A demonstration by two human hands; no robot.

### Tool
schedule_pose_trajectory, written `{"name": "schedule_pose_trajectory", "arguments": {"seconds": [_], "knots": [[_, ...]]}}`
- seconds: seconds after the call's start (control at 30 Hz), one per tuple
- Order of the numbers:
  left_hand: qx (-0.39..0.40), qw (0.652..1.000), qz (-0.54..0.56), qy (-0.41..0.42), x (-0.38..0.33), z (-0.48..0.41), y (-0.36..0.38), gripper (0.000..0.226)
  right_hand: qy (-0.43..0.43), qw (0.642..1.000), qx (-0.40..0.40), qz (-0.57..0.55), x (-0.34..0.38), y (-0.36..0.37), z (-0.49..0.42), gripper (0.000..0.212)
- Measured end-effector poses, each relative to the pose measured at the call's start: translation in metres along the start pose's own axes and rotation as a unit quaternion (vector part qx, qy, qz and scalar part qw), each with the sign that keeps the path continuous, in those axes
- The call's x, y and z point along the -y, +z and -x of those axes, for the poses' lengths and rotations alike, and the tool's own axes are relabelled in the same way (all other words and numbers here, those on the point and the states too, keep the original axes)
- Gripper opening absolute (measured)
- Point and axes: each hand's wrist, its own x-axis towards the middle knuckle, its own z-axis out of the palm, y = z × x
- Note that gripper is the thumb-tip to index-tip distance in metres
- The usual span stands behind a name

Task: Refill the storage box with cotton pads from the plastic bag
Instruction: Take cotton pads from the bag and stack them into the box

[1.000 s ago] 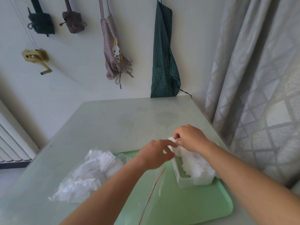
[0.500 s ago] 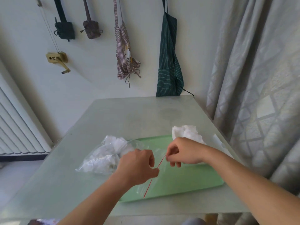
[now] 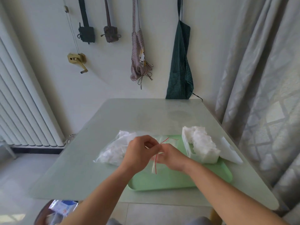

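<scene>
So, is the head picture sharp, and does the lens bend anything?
Head view: the left hand and right hand, pinching the plastic bag, look slightly soft; the wide lens bows the radiator and tilts the curtain; light is soft daylight, with a faint sheen on the table.

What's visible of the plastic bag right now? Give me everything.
The plastic bag is clear, thin, crinkled film with a red strip along its mouth. White cotton pads fill its left end, which lies on the table. Its mouth end reaches over the green tray. The left hand and right hand both pinch the mouth, bunching it between them. Whether the mouth is sealed cannot be told.
</scene>
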Motion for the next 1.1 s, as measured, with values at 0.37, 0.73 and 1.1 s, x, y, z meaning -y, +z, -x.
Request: {"name": "schedule_pose_trajectory", "arguments": {"seconds": [0.37,0.73,1.1], "knots": [[-0.248,0.96,-0.014,-0.131,0.087,0.004,-0.055,0.032,0.103,0.89,0.023,-0.443,-0.004,0.035,-0.04,0.026],[-0.192,0.973,0.029,-0.125,0.158,0.018,-0.044,0.048,-0.117,0.993,-0.021,-0.023,-0.009,0.071,-0.068,0.045],[-0.188,0.973,0.061,-0.121,0.168,0.019,-0.045,0.042,-0.071,0.992,-0.09,-0.06,-0.021,0.074,-0.087,0.033]]}}
